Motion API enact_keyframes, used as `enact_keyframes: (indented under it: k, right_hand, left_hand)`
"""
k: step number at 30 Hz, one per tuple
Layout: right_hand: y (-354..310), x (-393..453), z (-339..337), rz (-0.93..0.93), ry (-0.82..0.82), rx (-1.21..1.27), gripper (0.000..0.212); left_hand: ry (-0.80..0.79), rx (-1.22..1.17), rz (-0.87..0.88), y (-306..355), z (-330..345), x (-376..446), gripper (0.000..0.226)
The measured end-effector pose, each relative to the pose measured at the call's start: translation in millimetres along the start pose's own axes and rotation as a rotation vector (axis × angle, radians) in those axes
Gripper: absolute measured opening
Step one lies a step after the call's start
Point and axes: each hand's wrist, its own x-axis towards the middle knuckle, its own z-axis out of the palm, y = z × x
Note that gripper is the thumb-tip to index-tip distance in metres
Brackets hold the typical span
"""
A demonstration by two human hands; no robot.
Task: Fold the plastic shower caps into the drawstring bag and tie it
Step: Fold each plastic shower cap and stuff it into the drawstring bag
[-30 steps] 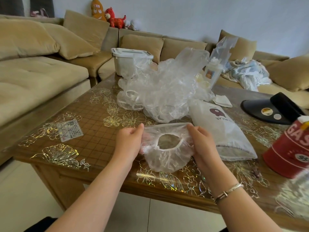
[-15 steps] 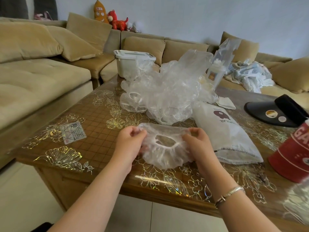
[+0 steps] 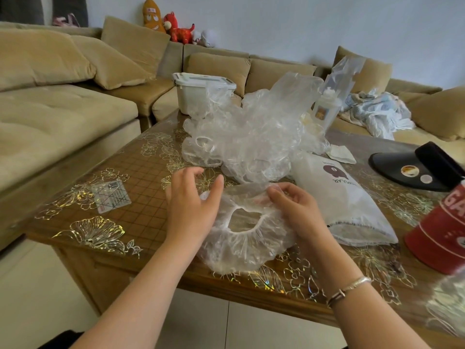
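From the head view, the right hand (image 3: 297,210) pinches the far rim of a clear shower cap (image 3: 241,238) with its fingers curled together on the plastic; the left hand (image 3: 191,205) sits at the cap's left side with its fingers (image 3: 198,172) spread apart and loosely bent, and whether they touch the plastic I cannot tell, since the hand is blurred; the cap lies on the bench (image 3: 141,197) between the two hands, its elastic opening facing up.

Just beyond the fingers rises a heap of loose shower caps (image 3: 251,137), close enough to crowd any reach forward; beside the right fingers, to their right, lies the white drawstring bag (image 3: 344,197), flat, its mouth toward the near edge; farther right stand a red can (image 3: 442,233) and a black visor (image 3: 412,170); behind the heap are a white lidded box (image 3: 198,94) and a bottle in a clear wrapper (image 3: 327,107).

Left of the left fingers the bench lies bare save for a small printed card (image 3: 110,195); the near edge of the bench runs just below the cap, which slightly overhangs toward it.

The red can is cut off by the right border; a blurred clear mass (image 3: 448,306) at the lower right is too smeared to identify.
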Motion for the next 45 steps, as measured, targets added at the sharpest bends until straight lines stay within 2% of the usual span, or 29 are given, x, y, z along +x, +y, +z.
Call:
enact_keyframes:
  k: [1, 3, 4, 6, 7, 9, 11, 13, 16, 18, 21, 23, 27, 30, 33, 34, 36, 38, 40, 43, 45]
  right_hand:
    - [-1.3, -0.3, -0.2, 0.006, -0.042, 0.046, 0.009]
    - [-3.3, -0.3, 0.3, 0.025, -0.096, 0.132, 0.008]
    - [-3.6, 0.2, 0.1, 0.030, -0.100, 0.179, 0.008]
    - [-3.7, 1.9, -0.3, 0.022, -0.060, 0.247, 0.010]
    - [-2.9, 2.8, -1.1, 0.009, -0.022, 0.227, 0.012]
    - [-1.1, 3.9, -1.9, -0.015, 0.052, 0.038, 0.016]
    - [-0.3, 3.0, -0.8, -0.022, 0.063, -0.150, 0.021]
    - [0.8, 1.9, 1.6, -0.031, 0.024, -0.215, 0.032]
    - [4.7, 0.4, 4.4, -0.098, 0.014, -0.370, 0.041]
    - [8.3, 0.6, 5.6, -0.131, 0.077, -0.484, 0.041]
    - [13.6, 2.1, 6.6, -0.132, 0.178, -0.502, 0.043]
    - [15.4, 4.1, 7.0, -0.119, 0.216, -0.500, 0.046]
    - [15.7, 4.5, 7.0, -0.089, 0.167, -0.553, 0.051]
    - [15.0, -0.4, 8.5, -0.186, 0.150, -0.828, 0.043]
    - [18.3, -4.9, 10.9, -0.394, 0.180, -1.158, 0.031]
    - [18.7, -4.7, 12.2, -0.454, 0.165, -1.186, 0.030]
    - [18.5, -4.1, 14.7, -0.514, 0.032, -1.179, 0.036]
    - [21.4, -5.0, 17.1, -0.483, -0.169, -1.212, 0.046]
    - [26.7, -6.0, 15.0, -0.400, -0.303, -1.278, 0.053]
    - [30.2, -5.5, 9.8, -0.262, -0.378, -1.291, 0.059]
    - [29.3, -5.9, 7.1, -0.248, -0.391, -1.266, 0.061]
  left_hand:
    - [-0.050, -0.066, 0.015, 1.3, -1.0, 1.1, 0.050]
    - [-0.255, -0.245, -0.053, 8.7, -4.0, -0.1, 0.054]
    - [-0.357, -0.285, -0.087, 10.8, -4.5, -1.5, 0.051]
    - [-0.453, -0.185, -0.062, 8.7, -2.3, -2.6, 0.032]
    - [-0.443, -0.119, -0.030, 6.7, -0.9, -2.8, 0.021]
    - [-0.375, -0.099, 0.012, 3.2, 1.2, -2.3, 0.006]
    - [-0.281, -0.134, -0.008, 0.1, 1.2, 0.6, 0.007]
    - [-0.177, -0.155, -0.036, -1.8, -1.1, 4.5, 0.008]
    - [-0.035, -0.046, 0.013, -5.3, -1.8, 7.9, 0.010]
    - [0.025, 0.071, 0.081, -5.8, -2.3, 8.0, 0.010]
    - [0.028, 0.199, 0.150, -7.4, -1.2, 10.7, 0.037]
    - [0.016, 0.246, 0.195, -5.7, -2.1, 10.6, 0.042]
    - [-0.168, 0.319, 0.289, -0.7, -1.8, -5.4, 0.030]
    - [-0.348, 0.414, 0.288, -0.7, 2.1, -15.6, 0.045]
    - [-0.548, 0.583, 0.284, -5.1, -0.5, -15.6, 0.072]
    - [-0.599, 0.629, 0.276, -7.4, -2.1, -14.9, 0.080]
    - [-0.651, 0.684, 0.272, -11.7, -3.8, -14.0, 0.090]
    - [-0.684, 0.707, 0.264, -14.8, -4.7, -12.7, 0.099]
    - [-0.708, 0.714, 0.252, -17.3, -5.5, -10.2, 0.104]
    - [-0.723, 0.742, 0.249, -20.0, -7.7, -7.2, 0.103]
    - [-0.726, 0.723, 0.249, -20.5, -9.3, -6.7, 0.101]
